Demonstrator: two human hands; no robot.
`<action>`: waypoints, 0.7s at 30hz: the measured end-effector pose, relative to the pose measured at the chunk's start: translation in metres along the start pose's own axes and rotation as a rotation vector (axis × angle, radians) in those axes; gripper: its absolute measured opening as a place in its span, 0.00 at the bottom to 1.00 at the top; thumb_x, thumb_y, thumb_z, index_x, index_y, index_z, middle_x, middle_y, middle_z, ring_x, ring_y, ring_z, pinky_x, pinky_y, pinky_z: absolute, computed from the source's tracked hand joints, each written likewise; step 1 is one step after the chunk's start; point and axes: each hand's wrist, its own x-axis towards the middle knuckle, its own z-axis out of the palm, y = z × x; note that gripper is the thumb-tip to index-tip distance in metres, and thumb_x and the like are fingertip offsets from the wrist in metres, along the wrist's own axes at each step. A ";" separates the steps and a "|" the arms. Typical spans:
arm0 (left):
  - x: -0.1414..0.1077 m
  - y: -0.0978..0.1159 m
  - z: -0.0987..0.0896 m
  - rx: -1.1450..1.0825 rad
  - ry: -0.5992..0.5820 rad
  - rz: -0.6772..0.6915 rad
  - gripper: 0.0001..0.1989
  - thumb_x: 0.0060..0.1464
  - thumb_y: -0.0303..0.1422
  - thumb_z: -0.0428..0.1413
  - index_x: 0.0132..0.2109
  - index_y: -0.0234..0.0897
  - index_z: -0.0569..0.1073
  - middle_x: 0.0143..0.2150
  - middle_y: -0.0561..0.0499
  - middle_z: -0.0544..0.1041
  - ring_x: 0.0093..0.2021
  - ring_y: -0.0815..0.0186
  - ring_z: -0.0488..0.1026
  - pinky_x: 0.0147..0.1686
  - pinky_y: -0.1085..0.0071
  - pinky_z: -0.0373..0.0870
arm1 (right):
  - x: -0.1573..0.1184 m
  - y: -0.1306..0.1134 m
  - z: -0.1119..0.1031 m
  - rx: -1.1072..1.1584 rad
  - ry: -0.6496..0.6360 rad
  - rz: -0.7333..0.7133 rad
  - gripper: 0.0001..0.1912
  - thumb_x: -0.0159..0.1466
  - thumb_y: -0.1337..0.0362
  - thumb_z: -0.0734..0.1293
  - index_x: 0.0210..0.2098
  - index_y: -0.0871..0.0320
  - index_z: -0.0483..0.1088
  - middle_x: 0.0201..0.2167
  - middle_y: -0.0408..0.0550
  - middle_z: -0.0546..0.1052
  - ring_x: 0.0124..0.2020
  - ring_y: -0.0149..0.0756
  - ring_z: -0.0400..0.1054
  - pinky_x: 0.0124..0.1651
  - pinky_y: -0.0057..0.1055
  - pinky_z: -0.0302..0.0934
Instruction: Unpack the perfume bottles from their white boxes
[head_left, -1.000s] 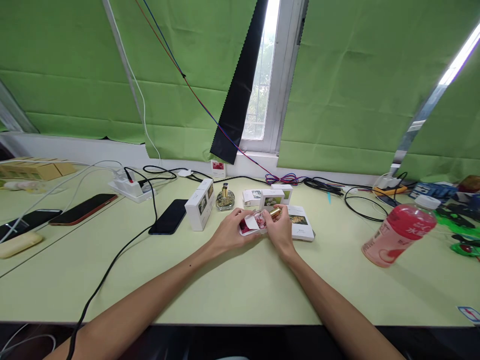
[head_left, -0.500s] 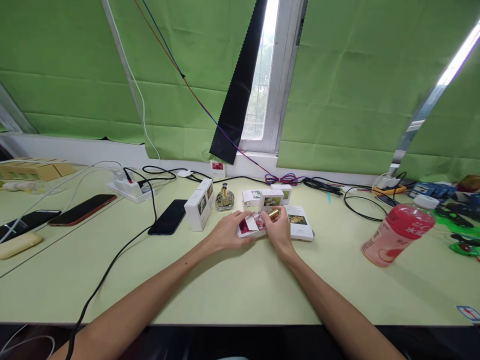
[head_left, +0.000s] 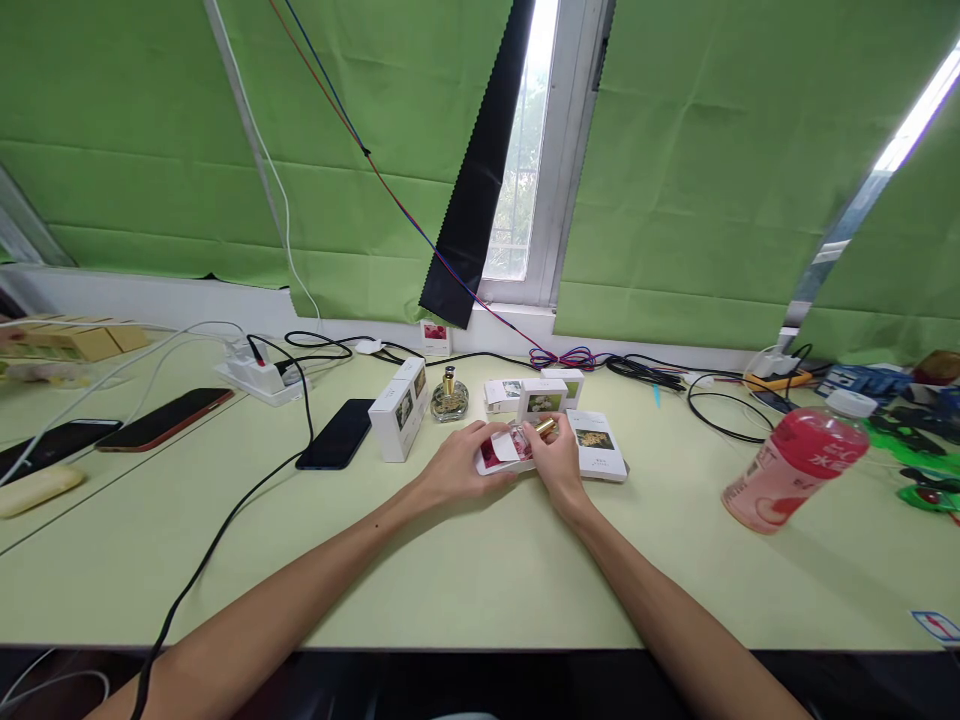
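Note:
My left hand (head_left: 466, 466) grips a small white box (head_left: 498, 450) with a dark red flower picture, which lies on the table with its flap up. In my right hand (head_left: 556, 456) is a perfume bottle (head_left: 519, 440) with a gold cap (head_left: 546, 427), held at the right end of that box. The bottle looks partly inside the box; its far part is hidden. Just right of my right hand lies a flat white box (head_left: 598, 446) with a yellow flower picture. Behind my hands stands a white box (head_left: 543, 397) with a white flower picture.
A clear perfume bottle (head_left: 449, 398) and a tall white box (head_left: 400, 410) stand left of my hands. Near them lies a black phone (head_left: 335, 434). A pink drink bottle (head_left: 797, 465) stands tilted-looking at right. Black cable (head_left: 217, 545) crosses the table's left side.
The perfume bottle and my right hand have shifted very slightly. Both hands keep their hold, and everything else stays in place.

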 end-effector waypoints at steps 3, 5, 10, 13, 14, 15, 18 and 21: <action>0.001 -0.001 0.001 -0.015 0.009 0.003 0.31 0.45 0.44 0.65 0.57 0.43 0.73 0.49 0.47 0.77 0.44 0.56 0.75 0.45 0.63 0.70 | 0.000 0.000 0.000 0.008 -0.021 0.025 0.20 0.57 0.51 0.68 0.43 0.57 0.68 0.32 0.49 0.79 0.31 0.42 0.74 0.32 0.33 0.66; 0.001 -0.002 0.002 -0.018 0.012 0.005 0.31 0.45 0.43 0.65 0.57 0.43 0.73 0.49 0.47 0.77 0.44 0.56 0.75 0.45 0.63 0.70 | -0.001 -0.001 0.000 0.017 -0.029 0.038 0.20 0.57 0.51 0.69 0.43 0.56 0.68 0.32 0.50 0.79 0.31 0.43 0.74 0.32 0.33 0.66; 0.001 -0.001 0.004 -0.007 0.031 -0.024 0.31 0.45 0.43 0.66 0.57 0.43 0.73 0.47 0.47 0.78 0.43 0.57 0.75 0.44 0.63 0.70 | -0.001 -0.004 -0.001 0.030 -0.051 0.078 0.21 0.56 0.51 0.70 0.43 0.56 0.67 0.32 0.50 0.80 0.31 0.44 0.75 0.33 0.35 0.67; 0.000 0.001 0.005 0.006 0.053 -0.047 0.31 0.45 0.43 0.66 0.57 0.43 0.74 0.47 0.47 0.78 0.43 0.56 0.75 0.44 0.63 0.70 | -0.002 -0.005 -0.002 0.018 -0.050 0.095 0.22 0.56 0.50 0.70 0.43 0.56 0.67 0.31 0.50 0.80 0.32 0.44 0.75 0.33 0.35 0.67; 0.000 0.002 0.006 0.008 0.060 -0.051 0.31 0.45 0.43 0.66 0.57 0.43 0.74 0.47 0.47 0.78 0.43 0.56 0.75 0.44 0.63 0.70 | -0.002 -0.005 -0.002 0.014 -0.051 0.096 0.22 0.56 0.50 0.70 0.43 0.56 0.67 0.32 0.50 0.80 0.32 0.44 0.75 0.33 0.35 0.67; 0.000 0.003 0.006 0.008 0.064 -0.053 0.30 0.45 0.43 0.66 0.57 0.43 0.74 0.46 0.47 0.78 0.43 0.56 0.75 0.44 0.63 0.70 | -0.002 -0.005 -0.002 0.010 -0.052 0.094 0.21 0.56 0.50 0.70 0.43 0.56 0.67 0.32 0.50 0.80 0.32 0.44 0.75 0.33 0.35 0.67; 0.001 0.004 0.007 0.013 0.074 -0.061 0.30 0.45 0.44 0.66 0.56 0.43 0.74 0.46 0.47 0.78 0.43 0.56 0.75 0.44 0.63 0.70 | -0.001 -0.002 0.000 -0.019 -0.041 0.064 0.21 0.56 0.50 0.70 0.43 0.56 0.67 0.31 0.49 0.79 0.31 0.43 0.75 0.32 0.35 0.67; 0.001 0.004 0.008 0.032 0.083 -0.077 0.30 0.45 0.44 0.66 0.56 0.43 0.74 0.46 0.47 0.78 0.43 0.56 0.76 0.44 0.63 0.70 | -0.001 0.004 0.002 -0.069 -0.011 -0.032 0.20 0.58 0.49 0.68 0.42 0.56 0.67 0.30 0.49 0.79 0.30 0.42 0.74 0.31 0.35 0.67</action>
